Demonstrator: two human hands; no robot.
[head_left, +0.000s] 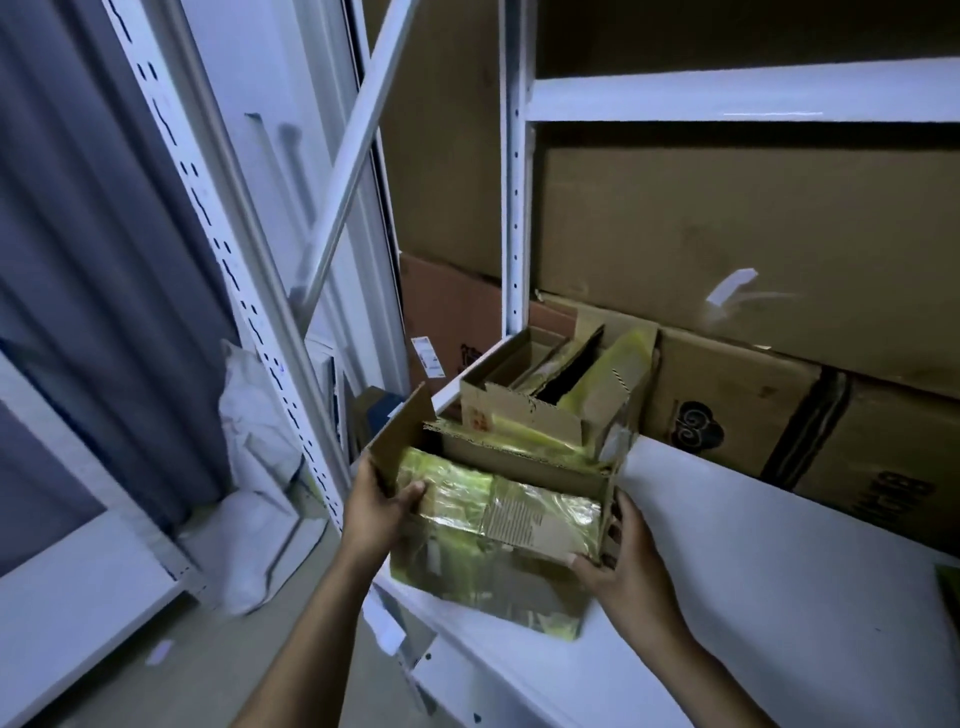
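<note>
An open cardboard box (483, 587) sits at the front left corner of the white shelf (753, 571), held from both sides; whether its base rests fully on the shelf cannot be told. The left hand (382, 501) grips the box's left wall below a raised flap, thumb hooked over the rim. The right hand (623, 561) grips the right wall, its fingers (615, 525) curled on the outside and thumb tucked inside. Yellow-green packets (498, 506) wrapped in shiny film fill the box. Just behind it, along the shelf's left edge, stands a second open box (524, 410) with similar yellow contents. Large brown cartons (727, 228) are stacked along the shelf's back edge, beside a white upright post (514, 208).
</note>
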